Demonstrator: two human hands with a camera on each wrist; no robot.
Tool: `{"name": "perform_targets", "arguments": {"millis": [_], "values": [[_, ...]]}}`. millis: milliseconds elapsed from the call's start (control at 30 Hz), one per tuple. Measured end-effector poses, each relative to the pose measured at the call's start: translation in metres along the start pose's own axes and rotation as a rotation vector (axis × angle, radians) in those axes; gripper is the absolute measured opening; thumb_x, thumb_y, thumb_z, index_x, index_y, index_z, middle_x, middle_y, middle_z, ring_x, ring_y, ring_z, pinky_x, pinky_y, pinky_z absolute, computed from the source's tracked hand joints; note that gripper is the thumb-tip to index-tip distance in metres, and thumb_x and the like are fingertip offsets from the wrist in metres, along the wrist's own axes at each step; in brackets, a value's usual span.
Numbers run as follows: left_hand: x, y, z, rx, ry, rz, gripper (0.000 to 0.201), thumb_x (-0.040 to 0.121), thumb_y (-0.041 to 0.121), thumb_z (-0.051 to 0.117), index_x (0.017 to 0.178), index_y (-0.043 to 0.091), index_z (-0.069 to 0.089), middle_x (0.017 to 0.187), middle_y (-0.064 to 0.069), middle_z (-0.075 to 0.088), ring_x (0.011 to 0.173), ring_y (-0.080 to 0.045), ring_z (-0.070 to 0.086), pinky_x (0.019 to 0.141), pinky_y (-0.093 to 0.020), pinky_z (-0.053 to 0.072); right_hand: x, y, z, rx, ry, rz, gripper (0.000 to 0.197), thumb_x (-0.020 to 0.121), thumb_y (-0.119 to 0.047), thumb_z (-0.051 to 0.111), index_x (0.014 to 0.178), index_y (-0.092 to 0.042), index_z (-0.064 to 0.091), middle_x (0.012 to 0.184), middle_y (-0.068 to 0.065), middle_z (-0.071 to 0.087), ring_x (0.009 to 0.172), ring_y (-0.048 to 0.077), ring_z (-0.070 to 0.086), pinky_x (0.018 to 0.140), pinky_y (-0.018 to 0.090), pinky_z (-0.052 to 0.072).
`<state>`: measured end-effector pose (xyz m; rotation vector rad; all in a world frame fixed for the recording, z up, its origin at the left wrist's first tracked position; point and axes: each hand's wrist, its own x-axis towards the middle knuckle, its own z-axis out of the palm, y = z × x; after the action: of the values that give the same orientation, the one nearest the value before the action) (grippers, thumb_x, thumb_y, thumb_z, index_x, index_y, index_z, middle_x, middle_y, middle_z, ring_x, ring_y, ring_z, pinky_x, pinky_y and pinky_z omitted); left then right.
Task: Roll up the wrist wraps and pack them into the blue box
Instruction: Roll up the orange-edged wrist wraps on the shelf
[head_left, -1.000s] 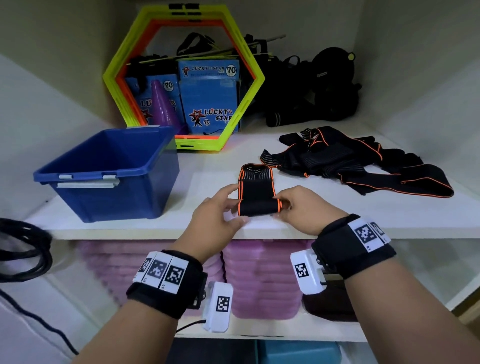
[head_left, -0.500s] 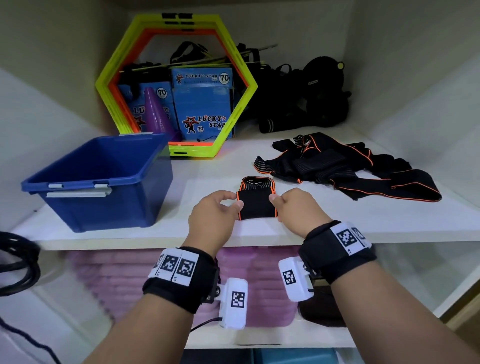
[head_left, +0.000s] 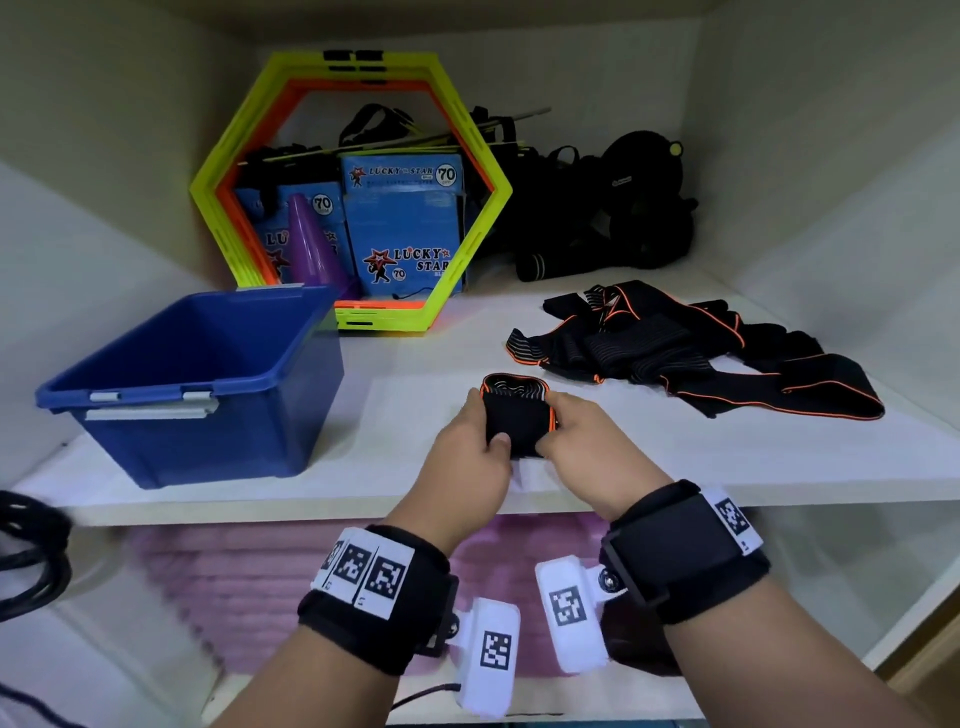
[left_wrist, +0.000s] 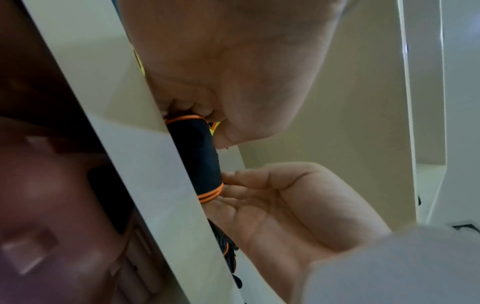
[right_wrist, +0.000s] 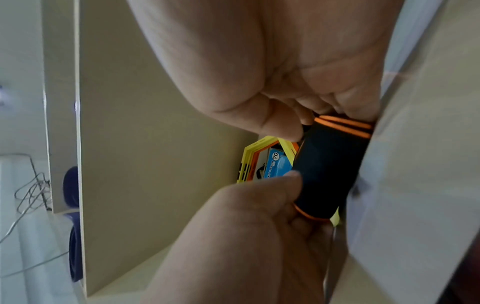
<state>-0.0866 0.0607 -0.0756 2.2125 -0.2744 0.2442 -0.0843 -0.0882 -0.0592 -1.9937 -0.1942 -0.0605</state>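
White shelf: wrist wrap roll, axis left-right.

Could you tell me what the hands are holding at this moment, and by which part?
Both hands, left and right, grip one partly rolled wrist wrap by its opposite orange-trimmed ends.

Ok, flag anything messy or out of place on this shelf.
The unrolled wrist wraps lie in a tangled, overlapping heap right of the hands, unsorted. The blue box shows nothing inside yet. The wrap held by the left hand and right hand looks evenly rolled.
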Motion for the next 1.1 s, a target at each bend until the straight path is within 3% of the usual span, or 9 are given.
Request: {"name": "perform_targets", "arguments": {"millis": [100,200,300,467,667,767,833,933,1100], "values": [[-0.001,0.001,0.001,0.070,-0.043,0.031,0.041,0.096,0.011,0.046,0.136,0.007,0.038,0.122,-0.015,0.058,0.110,-0.033,0.055,0.089,-0.034,0.044,0.000,0.003,0.002,-0.009,-0.050,-0.022,0.058,0.075,0.011,0.045,0.121,-0.020,0.063,0.098,0.011,0.072,0.084,0.034,0.066,0.072,0.040,0.053],[0.001,-0.001,-0.007,0.146,0.002,0.016,0.027,0.101,0.017,0.043,0.125,0.006,0.048,0.109,-0.016,0.062,0.100,-0.035,0.058,0.075,-0.034,0.041,0.004,0.004,0.004,-0.140,-0.026,-0.040,0.041,0.083,0.003,0.052,0.117,-0.016,0.064,0.092,0.009,0.069,0.072,0.020,0.060,0.066,0.032,0.049],[0.001,-0.010,-0.024,0.265,0.155,-0.026,0.020,0.099,0.016,0.048,0.112,0.009,0.062,0.099,-0.014,0.067,0.092,-0.034,0.061,0.069,-0.034,0.038,0.008,0.000,0.014,-0.174,0.086,-0.044,0.039,0.086,-0.009,0.067,0.125,-0.015,0.067,0.108,0.008,0.071,0.090,0.018,0.066,0.087,0.028,0.051],[-0.014,-0.033,-0.059,0.310,0.363,-0.099,0.027,0.090,0.020,0.065,0.115,0.010,0.068,0.107,-0.011,0.070,0.095,-0.029,0.066,0.082,-0.033,0.047,0.014,-0.020,0.050,-0.131,0.087,-0.094,0.036,0.080,-0.009,0.076,0.117,-0.010,0.071,0.096,0.002,0.067,0.089,0.023,0.070,0.089,0.033,0.054],[-0.024,-0.049,-0.078,0.370,0.410,-0.075,0.019,0.090,0.022,0.063,0.105,0.012,0.070,0.100,-0.009,0.072,0.092,-0.028,0.065,0.079,-0.035,0.049,0.019,-0.031,0.072,-0.149,0.037,-0.114,0.038,0.081,-0.011,0.075,0.119,-0.013,0.069,0.112,0.002,0.067,0.097,0.020,0.068,0.093,0.031,0.052],[-0.020,-0.045,-0.080,0.441,0.412,-0.072,0.032,0.089,0.032,0.058,0.114,0.015,0.066,0.109,-0.009,0.065,0.100,-0.031,0.061,0.085,-0.041,0.051,0.016,-0.028,0.056,-0.127,0.020,-0.103,0.040,0.082,-0.012,0.075,0.121,-0.013,0.065,0.108,-0.003,0.062,0.098,0.016,0.065,0.092,0.025,0.048],[-0.012,-0.031,-0.080,0.472,0.416,-0.033,0.035,0.088,0.035,0.056,0.117,0.017,0.065,0.112,-0.008,0.062,0.103,-0.033,0.060,0.086,-0.048,0.052,0.014,-0.023,0.037,-0.126,0.027,-0.083,0.041,0.083,-0.016,0.075,0.122,-0.014,0.063,0.114,0.000,0.063,0.103,0.018,0.065,0.096,0.032,0.050],[0.009,0.004,-0.074,0.527,0.364,0.097,0.029,0.089,0.035,0.056,0.112,0.021,0.067,0.110,-0.003,0.065,0.102,-0.030,0.059,0.087,-0.047,0.051,0.010,-0.016,-0.005,-0.146,0.051,-0.042,0.039,0.084,-0.022,0.075,0.120,-0.014,0.062,0.116,0.001,0.062,0.104,0.018,0.064,0.095,0.039,0.053],[0.071,0.069,-0.059,0.570,0.148,0.247,0.012,0.092,0.031,0.059,0.093,0.026,0.069,0.099,0.003,0.067,0.093,-0.022,0.061,0.084,-0.041,0.053,0.004,-0.007,-0.096,-0.343,0.036,0.025,0.032,0.087,-0.030,0.073,0.113,-0.015,0.063,0.109,-0.003,0.062,0.089,0.016,0.062,0.076,0.028,0.051]]}}
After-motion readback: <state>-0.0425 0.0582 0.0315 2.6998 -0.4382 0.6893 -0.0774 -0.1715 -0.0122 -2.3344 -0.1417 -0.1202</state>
